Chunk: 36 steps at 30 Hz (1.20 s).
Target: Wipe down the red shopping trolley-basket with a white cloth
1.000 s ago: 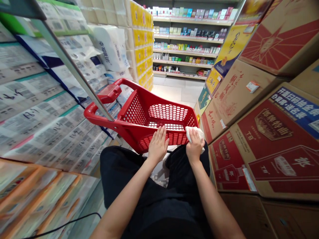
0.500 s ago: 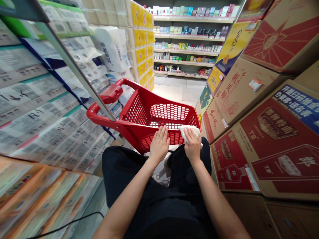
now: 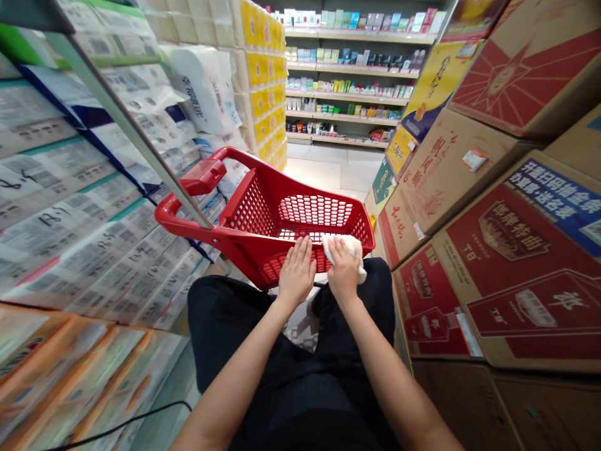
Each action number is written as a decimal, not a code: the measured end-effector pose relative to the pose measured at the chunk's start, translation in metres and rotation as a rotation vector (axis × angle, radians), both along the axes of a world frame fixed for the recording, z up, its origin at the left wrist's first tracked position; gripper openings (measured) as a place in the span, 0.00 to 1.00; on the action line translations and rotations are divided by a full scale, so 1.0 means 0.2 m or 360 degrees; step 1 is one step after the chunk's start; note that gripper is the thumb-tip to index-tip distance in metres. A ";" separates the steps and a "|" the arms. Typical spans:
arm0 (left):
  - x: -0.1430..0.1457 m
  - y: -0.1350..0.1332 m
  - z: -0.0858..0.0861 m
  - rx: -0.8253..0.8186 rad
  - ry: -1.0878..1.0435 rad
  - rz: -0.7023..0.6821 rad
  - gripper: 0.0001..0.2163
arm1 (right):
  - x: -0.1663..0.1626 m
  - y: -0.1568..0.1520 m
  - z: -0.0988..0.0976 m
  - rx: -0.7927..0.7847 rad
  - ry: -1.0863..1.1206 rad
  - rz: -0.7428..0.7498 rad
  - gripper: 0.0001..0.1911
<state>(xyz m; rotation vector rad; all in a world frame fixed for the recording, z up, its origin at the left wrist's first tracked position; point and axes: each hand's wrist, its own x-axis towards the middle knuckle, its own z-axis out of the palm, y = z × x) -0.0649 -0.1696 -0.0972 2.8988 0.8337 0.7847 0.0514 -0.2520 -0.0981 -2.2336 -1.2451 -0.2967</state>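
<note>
Nearest, dark trousers (image 3: 225,332) are seen. The left hand (image 3: 297,272) is laid flat, its fingers straight and close together, at the near rim of a red shopping cart (image 3: 248,254). By the right hand (image 3: 344,269), just beside it, a white cloth (image 3: 357,247) is held under the fingers, against the same rim. The cart is flanked by stacked cartons (image 3: 516,250) on the right and by piled paper packs (image 3: 70,213) on the left. Farther away, shelves (image 3: 361,36) are filled with small boxes (image 3: 375,21).
</note>
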 end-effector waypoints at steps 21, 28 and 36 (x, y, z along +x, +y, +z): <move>0.00 0.00 0.00 -0.0010 -0.0007 -0.0006 0.26 | 0.32 -0.22 -0.10 0.0071 0.0102 -0.0424 0.36; 0.00 0.00 0.00 -0.0011 -0.0005 -0.0001 0.26 | -0.08 0.08 0.04 -0.0064 0.0004 0.0102 0.33; 0.00 -0.01 0.01 -0.0019 -0.0028 -0.0002 0.27 | 0.08 -0.08 -0.02 0.0012 -0.0138 0.0155 0.37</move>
